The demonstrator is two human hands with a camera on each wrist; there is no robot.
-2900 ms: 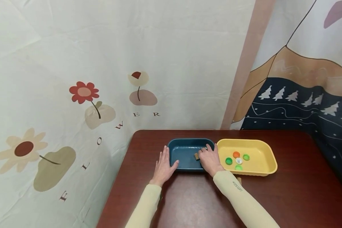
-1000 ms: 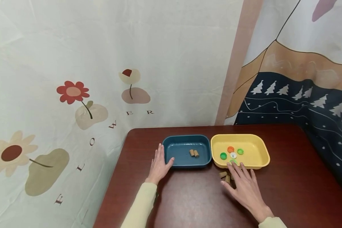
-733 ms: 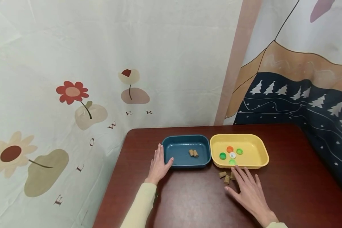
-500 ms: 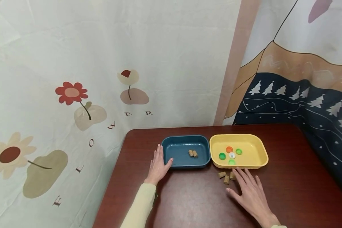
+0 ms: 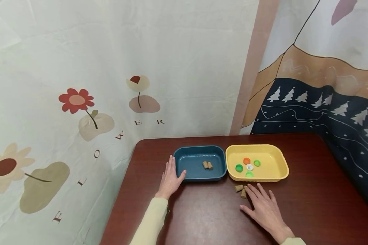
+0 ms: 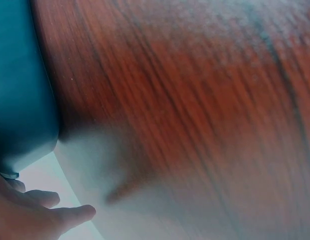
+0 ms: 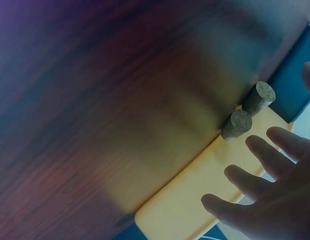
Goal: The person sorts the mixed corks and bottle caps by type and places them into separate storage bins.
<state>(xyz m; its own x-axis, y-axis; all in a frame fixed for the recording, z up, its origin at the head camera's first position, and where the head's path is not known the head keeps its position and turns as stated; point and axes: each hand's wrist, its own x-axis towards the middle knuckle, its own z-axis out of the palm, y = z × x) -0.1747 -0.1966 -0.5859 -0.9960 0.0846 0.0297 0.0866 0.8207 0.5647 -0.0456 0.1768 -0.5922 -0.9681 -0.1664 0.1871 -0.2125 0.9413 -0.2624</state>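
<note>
My left hand [image 5: 169, 180] rests against the left end of the blue tray [image 5: 199, 178], fingers straight along its side and thumb at the front rim. Two corks [image 5: 207, 165] lie side by side in this tray. My right hand [image 5: 265, 209] is spread over the table just in front of the yellow tray [image 5: 279, 175], holding nothing. Near its fingertips lie two loose corks, a left cork [image 5: 239, 188] and a nearer cork [image 5: 243, 194]. The right wrist view also shows a cork [image 7: 237, 124] beyond the spread fingers [image 7: 247, 182]. A third loose cork is hidden behind the right hand.
Inside the yellow tray lie several bottle caps: an orange cap [image 5: 246, 161], a white cap [image 5: 249, 167] and green ones such as the dark green cap [image 5: 239, 168]. Both trays stand side by side towards the back of the brown table [image 5: 202, 217], near a printed cloth [image 5: 187, 68].
My right hand has left the blue tray, where two corks now show, and come back to the loose corks. Lately it shifted left, covering one cork. The left hand stays put.
</note>
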